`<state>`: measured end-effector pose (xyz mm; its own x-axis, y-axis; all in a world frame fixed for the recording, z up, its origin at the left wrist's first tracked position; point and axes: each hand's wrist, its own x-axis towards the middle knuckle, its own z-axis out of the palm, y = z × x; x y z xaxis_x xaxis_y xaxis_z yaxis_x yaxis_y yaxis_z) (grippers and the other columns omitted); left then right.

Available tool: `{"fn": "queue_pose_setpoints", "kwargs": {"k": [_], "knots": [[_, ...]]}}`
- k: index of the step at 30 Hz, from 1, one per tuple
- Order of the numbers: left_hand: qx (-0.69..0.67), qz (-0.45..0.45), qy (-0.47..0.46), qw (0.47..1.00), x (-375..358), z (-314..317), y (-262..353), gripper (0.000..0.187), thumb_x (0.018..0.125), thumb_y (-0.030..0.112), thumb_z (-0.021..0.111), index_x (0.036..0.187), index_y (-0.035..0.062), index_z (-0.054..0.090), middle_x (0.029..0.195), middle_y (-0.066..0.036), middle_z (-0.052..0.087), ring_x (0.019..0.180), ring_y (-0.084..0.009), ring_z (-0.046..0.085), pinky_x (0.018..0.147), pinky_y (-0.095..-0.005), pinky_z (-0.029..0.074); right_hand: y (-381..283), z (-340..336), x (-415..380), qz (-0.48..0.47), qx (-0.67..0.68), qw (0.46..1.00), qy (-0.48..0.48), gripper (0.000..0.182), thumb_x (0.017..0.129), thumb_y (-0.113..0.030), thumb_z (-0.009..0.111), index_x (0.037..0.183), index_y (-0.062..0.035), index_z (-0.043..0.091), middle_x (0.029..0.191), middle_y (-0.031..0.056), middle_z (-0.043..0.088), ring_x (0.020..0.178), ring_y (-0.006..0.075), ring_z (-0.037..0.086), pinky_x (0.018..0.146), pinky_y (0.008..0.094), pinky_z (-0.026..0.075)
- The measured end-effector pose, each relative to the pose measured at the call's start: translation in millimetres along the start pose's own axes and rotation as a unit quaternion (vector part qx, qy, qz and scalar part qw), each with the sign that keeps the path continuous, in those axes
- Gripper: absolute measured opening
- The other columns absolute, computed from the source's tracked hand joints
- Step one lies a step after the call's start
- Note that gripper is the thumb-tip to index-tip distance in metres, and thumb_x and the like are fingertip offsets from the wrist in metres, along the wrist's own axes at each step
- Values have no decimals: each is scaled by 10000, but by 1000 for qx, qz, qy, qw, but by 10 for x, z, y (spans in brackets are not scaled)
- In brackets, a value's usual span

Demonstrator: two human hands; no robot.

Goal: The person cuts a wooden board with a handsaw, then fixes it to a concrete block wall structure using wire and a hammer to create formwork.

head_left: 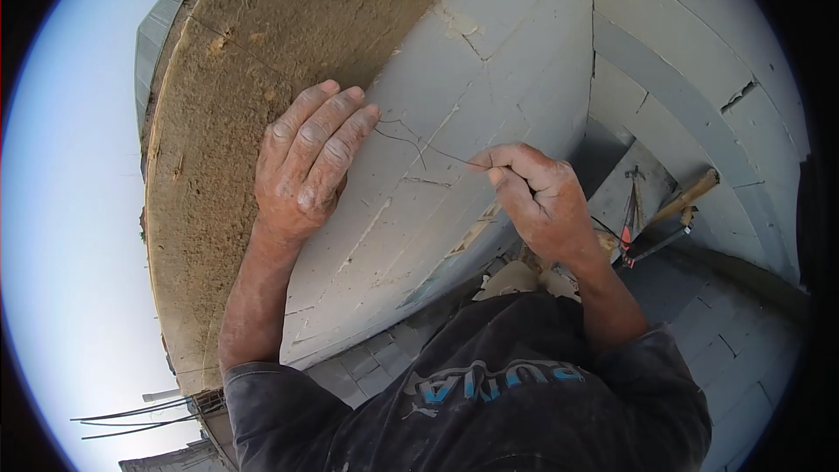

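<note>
My right hand [542, 197] is closed, its thumb and forefinger pinching a thin dark wire [446, 154] in front of the pale block wall [419, 218]. The wire runs leftward, kinked and with a loose strand, to the forefinger of my left hand [310, 157]. That hand lies palm down at the edge of the wall's rough brown mortar top [236, 149]. Its fingers are stretched out side by side, and the thumb is hidden beneath. I cannot see how the wire passes under those fingers.
Down to the right, a wooden handle [686, 197] and other tools stand against a pale block. Another block wall [699, 61] curves along the right side. Several dark rods [131, 424] jut out at lower left. Grey blocks [708, 323] cover the ground below.
</note>
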<state>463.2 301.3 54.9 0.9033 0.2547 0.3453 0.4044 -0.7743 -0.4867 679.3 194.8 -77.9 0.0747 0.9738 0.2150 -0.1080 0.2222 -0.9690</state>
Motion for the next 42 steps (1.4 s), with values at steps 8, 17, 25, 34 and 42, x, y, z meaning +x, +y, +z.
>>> {"fn": "queue_pose_setpoints", "kwargs": {"k": [8, 17, 25, 34, 42], "knots": [[-86, 16, 38, 995, -58, -58, -69, 209, 823, 126, 687, 1028, 101, 720, 1103, -61, 686, 1147, -255, 628, 936, -350, 559, 0, -116, 63, -17, 91, 947, -306, 385, 987, -315, 594, 1159, 20, 675, 925, 109, 663, 889, 192, 625, 788, 320, 485], [-199, 1, 103, 975, -109, -78, -86, 232, 773, 55, 734, 1001, 58, 697, 1095, -92, 688, 1128, -285, 644, 916, -373, 570, -159, 250, 509, -498, -218, 839, -29, 417, 774, -219, 778, 1174, -301, 694, 1306, 0, 571, 1216, 213, 520, 1016, 417, 471], [-178, 6, 121, 977, -132, -68, -87, 251, 803, 89, 724, 1048, 58, 680, 1142, -92, 688, 1157, -290, 633, 943, -397, 557, -374, 478, 723, -559, -153, 813, -56, 288, 823, -171, 768, 1071, -203, 625, 1027, -19, 647, 1183, 210, 563, 1091, 489, 420], [31, -35, 86, 995, -131, 37, 5, 486, 864, 251, 710, 1319, 149, 570, 1523, -71, 414, 1465, -236, 286, 1221, -444, 271, -1119, 151, 584, -415, 362, 814, -186, 223, 1073, -263, 418, 1101, -62, 510, 535, -67, 315, 471, 74, 298, 706, 376, 427], [141, -48, -18, 989, -138, 143, -39, 432, 957, 329, 574, 1342, 134, 549, 1535, -64, 398, 1475, -236, 264, 1251, -442, 150, -2095, 80, 578, -350, 346, 846, -204, 200, 1070, -152, 383, 1200, -40, 485, 590, -71, 276, 488, 67, 276, 705, 312, 401]]}}
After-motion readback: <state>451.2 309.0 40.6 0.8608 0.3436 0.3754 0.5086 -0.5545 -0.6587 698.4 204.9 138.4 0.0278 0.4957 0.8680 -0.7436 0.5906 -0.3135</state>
